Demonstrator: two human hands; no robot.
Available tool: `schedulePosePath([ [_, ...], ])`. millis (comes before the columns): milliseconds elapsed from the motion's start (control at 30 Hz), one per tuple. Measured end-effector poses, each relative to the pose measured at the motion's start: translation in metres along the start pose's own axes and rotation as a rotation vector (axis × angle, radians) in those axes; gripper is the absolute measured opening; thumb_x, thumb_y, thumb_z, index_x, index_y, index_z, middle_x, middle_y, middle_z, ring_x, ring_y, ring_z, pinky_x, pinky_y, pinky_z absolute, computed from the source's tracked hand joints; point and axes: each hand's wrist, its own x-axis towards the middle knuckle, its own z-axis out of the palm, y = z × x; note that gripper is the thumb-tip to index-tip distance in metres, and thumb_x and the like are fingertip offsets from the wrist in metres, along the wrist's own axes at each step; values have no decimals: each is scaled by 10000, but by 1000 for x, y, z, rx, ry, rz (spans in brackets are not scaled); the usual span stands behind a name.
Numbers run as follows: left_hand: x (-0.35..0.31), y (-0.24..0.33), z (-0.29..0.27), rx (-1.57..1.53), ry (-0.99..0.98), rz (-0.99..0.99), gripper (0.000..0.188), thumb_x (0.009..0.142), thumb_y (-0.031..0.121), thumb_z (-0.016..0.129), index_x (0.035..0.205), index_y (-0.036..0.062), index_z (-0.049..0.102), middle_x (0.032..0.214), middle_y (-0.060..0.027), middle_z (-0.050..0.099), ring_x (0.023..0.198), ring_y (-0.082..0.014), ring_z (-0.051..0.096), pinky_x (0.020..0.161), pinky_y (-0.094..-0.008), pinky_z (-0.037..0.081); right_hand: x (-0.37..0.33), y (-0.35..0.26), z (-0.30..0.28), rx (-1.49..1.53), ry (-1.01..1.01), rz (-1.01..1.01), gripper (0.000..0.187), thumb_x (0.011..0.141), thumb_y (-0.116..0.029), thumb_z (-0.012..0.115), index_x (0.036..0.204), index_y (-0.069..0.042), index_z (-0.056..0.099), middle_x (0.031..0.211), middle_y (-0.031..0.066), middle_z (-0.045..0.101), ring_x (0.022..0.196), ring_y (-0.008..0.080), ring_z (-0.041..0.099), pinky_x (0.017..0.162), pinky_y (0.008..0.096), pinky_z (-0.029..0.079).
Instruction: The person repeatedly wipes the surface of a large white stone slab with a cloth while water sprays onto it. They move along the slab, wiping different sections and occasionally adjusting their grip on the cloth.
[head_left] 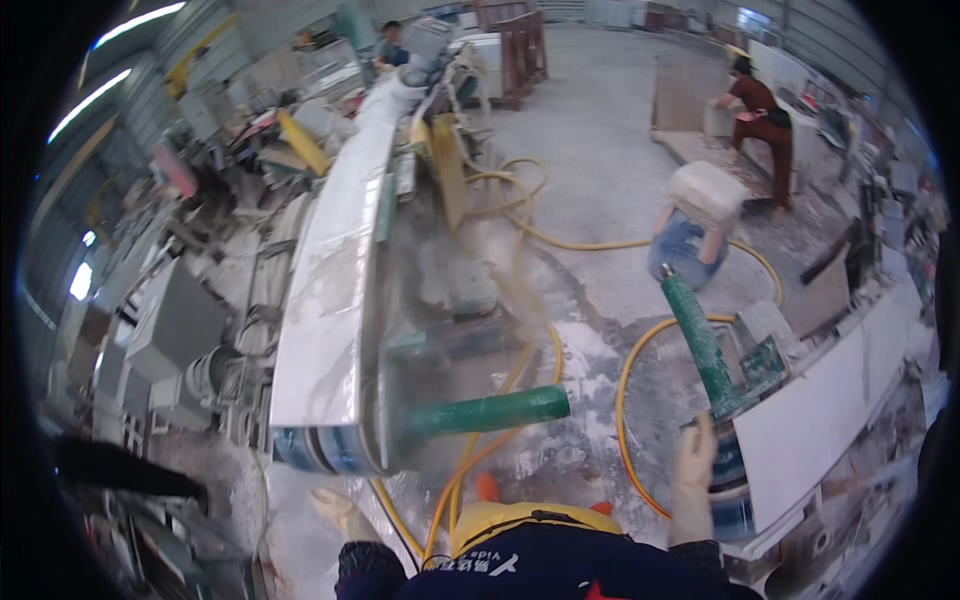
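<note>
My left hand point(343, 513), in a cream glove, hangs low beside my apron with its fingers stretched out. It holds nothing and is nearest the blue banded end point(325, 450) under a long white slab point(330, 300). A green cylinder point(500, 408) juts out to the right from that slab's side. My right hand point(694, 455), also in a cream glove, is raised with fingers extended along the left edge of a second white slab point(820, 440). Whether it touches the edge I cannot tell. Another green cylinder point(695, 335) slants up and away just beyond those fingers.
A yellow hose point(590, 245) loops over the dusty floor. Beyond the right cylinder stands a blue barrel point(685, 250) with a pale block-like top. A person point(765, 120) bends over a panel at the far right; another person point(392, 45) is at the back left. Cluttered stone pieces line the left.
</note>
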Motion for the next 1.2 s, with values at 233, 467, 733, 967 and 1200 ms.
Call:
schedulePosePath([
  [233, 89, 114, 58, 3, -169, 685, 484, 1071, 262, 500, 1442, -47, 532, 1470, -271, 546, 1379, -467, 469, 1200, -514, 315, -100, -18, 93, -413, -538, 240, 491, 951, -454, 597, 1294, -119, 703, 1165, 198, 738, 1109, 365, 694, 960, 438, 533],
  [467, 104, 143, 90, 55, -372, 767, 471, 1057, 281, 496, 1417, -14, 573, 1453, -272, 558, 1388, -467, 456, 1189, -536, 301, -138, 9, 99, -90, -473, 479, 397, 889, -428, 644, 1073, -102, 778, 918, 154, 774, 817, 297, 746, 760, 438, 566],
  [733, 94, 143, 82, 38, -364, 721, 453, 1057, 271, 480, 1390, -17, 584, 1432, -283, 568, 1373, -451, 466, 1189, -534, 283, -114, 22, 152, -339, -674, 422, 373, 892, -409, 630, 1033, -98, 780, 891, 161, 769, 817, 318, 742, 767, 438, 565],
  [967, 89, 147, 75, 25, -348, 714, 431, 1060, 262, 466, 1371, -6, 597, 1421, -279, 574, 1360, -444, 473, 1190, -533, 276, -50, -7, 216, -399, -805, 319, 366, 894, -403, 622, 1016, -96, 779, 888, 160, 767, 819, 329, 739, 773, 438, 565],
  [1200, 87, 143, 72, 37, -364, 689, 439, 1057, 259, 452, 1363, -21, 595, 1433, -260, 571, 1363, -432, 471, 1187, -531, 277, -45, -6, 223, -381, -868, 181, 357, 907, -399, 587, 1050, -127, 769, 999, 146, 769, 900, 348, 728, 827, 444, 557],
])
